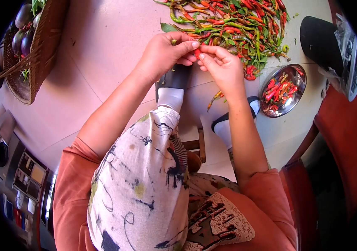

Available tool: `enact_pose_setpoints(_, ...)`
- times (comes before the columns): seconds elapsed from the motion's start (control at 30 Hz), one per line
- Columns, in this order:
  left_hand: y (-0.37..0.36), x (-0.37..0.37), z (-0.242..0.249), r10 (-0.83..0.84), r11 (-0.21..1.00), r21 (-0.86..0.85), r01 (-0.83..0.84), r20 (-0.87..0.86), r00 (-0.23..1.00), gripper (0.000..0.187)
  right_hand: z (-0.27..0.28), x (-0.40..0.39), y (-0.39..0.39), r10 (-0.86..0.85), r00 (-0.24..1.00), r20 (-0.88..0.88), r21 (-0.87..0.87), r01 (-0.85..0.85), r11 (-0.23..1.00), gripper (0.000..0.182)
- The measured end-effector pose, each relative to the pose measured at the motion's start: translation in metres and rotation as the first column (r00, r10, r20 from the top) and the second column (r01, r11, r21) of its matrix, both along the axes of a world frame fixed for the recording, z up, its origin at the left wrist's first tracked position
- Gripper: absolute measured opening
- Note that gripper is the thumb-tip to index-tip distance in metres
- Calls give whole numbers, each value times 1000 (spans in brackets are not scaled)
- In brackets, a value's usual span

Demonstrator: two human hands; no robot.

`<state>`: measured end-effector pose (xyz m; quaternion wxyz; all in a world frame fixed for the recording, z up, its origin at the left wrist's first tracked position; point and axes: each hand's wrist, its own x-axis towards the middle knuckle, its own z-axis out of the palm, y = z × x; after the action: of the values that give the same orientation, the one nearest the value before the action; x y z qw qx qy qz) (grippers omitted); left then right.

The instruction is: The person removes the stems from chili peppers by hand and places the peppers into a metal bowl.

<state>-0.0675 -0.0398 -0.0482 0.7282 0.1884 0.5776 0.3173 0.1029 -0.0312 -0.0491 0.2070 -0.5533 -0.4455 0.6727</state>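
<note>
Between the fingertips of both hands is a small red chili pepper (pixel 197 53), mostly hidden by them. My left hand (pixel 166 53) pinches it from the left, and a bit of something green, too small to name, shows by its curled index finger. From the right, my right hand (pixel 225 70) is closed on the same chili with thumb and fingers. Just beyond the hands a spread-out heap of red and green chili peppers (pixel 233 25) with leaves lies on the tiled floor. A steel bowl (pixel 284 109), to the right of my right hand, holds several red chili pieces.
At the left stands a wicker basket (pixel 48 46) with eggplants (pixel 23 17) and greens. A black object with clear plastic (pixel 341 54) is at the right, near a red-brown chair (pixel 341 125). My shoes and a small wooden stool (pixel 201 144) are below my hands.
</note>
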Motion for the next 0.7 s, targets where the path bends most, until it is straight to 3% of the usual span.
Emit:
enact_pose_setpoints(0.33,0,13,2,33,999,-18,-33,4,999,20,0,-4,-3,-196,967,-164,-166,169,972,9)
enact_pose_setpoints(0.57,-2,18,8,70,998,10,-70,30,997,19,-7,-7,-11,-241,962,-128,-64,234,970,4)
enact_pose_setpoints(0.7,-4,21,9,82,993,89,-78,-43,996,17,-13,-17,-18,-366,920,-140,-19,367,930,4)
